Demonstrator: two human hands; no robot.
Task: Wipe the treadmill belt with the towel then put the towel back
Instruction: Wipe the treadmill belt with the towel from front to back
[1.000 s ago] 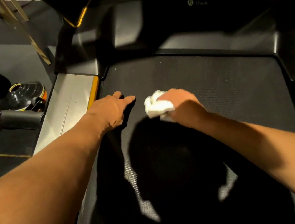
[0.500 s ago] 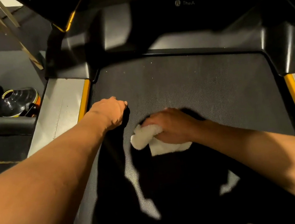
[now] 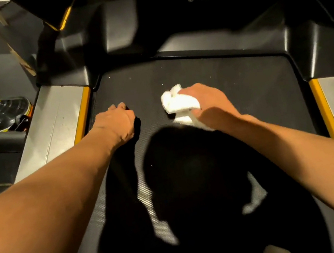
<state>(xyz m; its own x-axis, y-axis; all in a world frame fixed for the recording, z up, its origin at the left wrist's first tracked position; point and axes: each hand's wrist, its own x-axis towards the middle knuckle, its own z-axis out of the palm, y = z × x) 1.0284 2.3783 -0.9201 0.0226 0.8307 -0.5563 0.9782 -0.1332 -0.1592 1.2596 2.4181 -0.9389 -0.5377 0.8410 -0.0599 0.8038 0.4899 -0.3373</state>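
We look down along two bare forearms onto a dark treadmill belt [image 3: 241, 74]. Our right hand [image 3: 206, 102] lies on a crumpled white towel [image 3: 178, 104], fingers curled round it, holding it against the belt near the middle of its width, toward the black front hood [image 3: 188, 19] (a pale logo sits on it). Our left hand [image 3: 117, 123] rests on the belt near the towel, not touching it, its fingers tucked under into a fist with nothing in it. A silver side rail [image 3: 58, 127] with a yellow strip [image 3: 83, 113] runs along the belt's left edge. Our shadow [image 3: 192, 177] darkens the belt nearer us.
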